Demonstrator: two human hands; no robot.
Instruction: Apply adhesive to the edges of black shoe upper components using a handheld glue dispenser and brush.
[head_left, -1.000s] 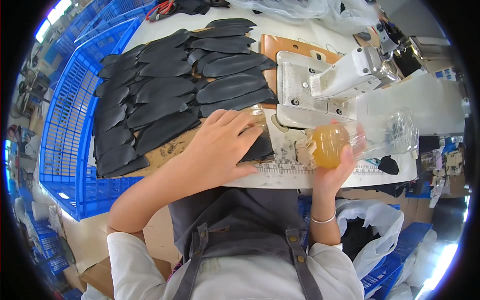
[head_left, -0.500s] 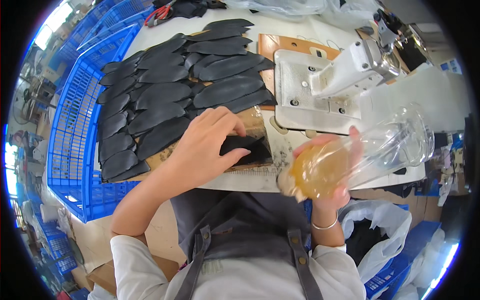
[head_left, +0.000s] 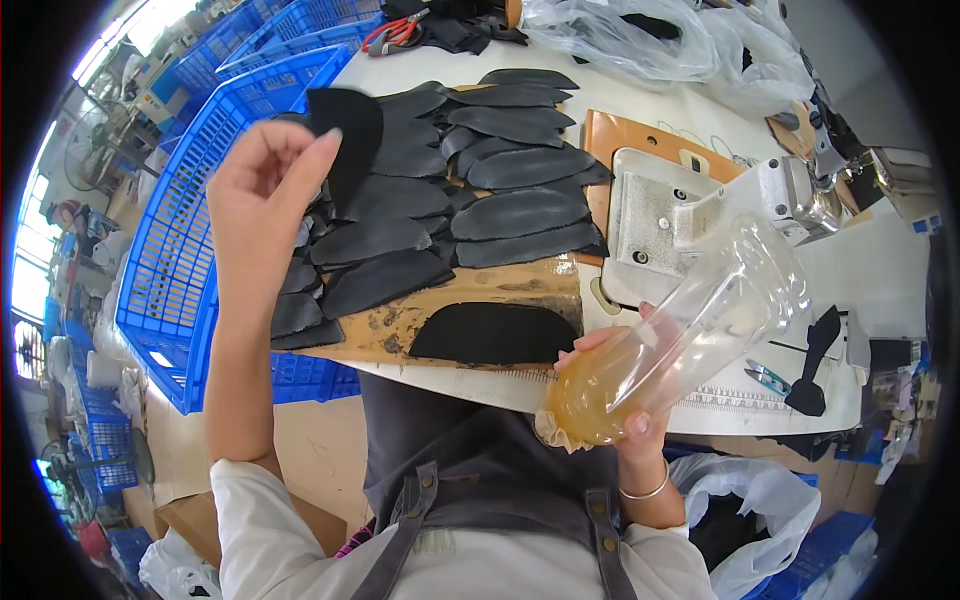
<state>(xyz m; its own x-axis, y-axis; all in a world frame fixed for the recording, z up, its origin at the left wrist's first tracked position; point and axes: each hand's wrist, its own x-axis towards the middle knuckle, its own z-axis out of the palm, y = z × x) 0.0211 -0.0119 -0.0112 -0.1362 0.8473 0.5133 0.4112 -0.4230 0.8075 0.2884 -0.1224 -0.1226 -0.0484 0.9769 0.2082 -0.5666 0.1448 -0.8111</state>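
My left hand (head_left: 262, 185) is raised over the far left of the board, pinching a black curved leather piece (head_left: 352, 145) between thumb and fingers. Below it, many overlapping black leather pieces (head_left: 520, 215) lie in rows on a brown stained board (head_left: 385, 325). Near the board's front edge, another black half-oval piece (head_left: 495, 334) lies flat by itself. In my right hand (head_left: 640, 432) is a clear plastic bottle (head_left: 700, 320), tilted, with yellowish liquid in its lower end and a crusted tip pointing down toward me. The bottle hides part of that hand.
A white sewing machine (head_left: 700, 215) stands on an orange-brown plate at the right. Small snips (head_left: 768, 378) and a black strap-shaped piece (head_left: 815, 365) lie near the table's right edge. Blue crates (head_left: 180, 270) line the left side. Red-handled scissors (head_left: 395, 35) and plastic bags (head_left: 640, 45) lie at the back.
My left hand has risen from the board's front to the far left, now holding a black leather piece. The bottle has swung slightly downward and left. The view has shifted.
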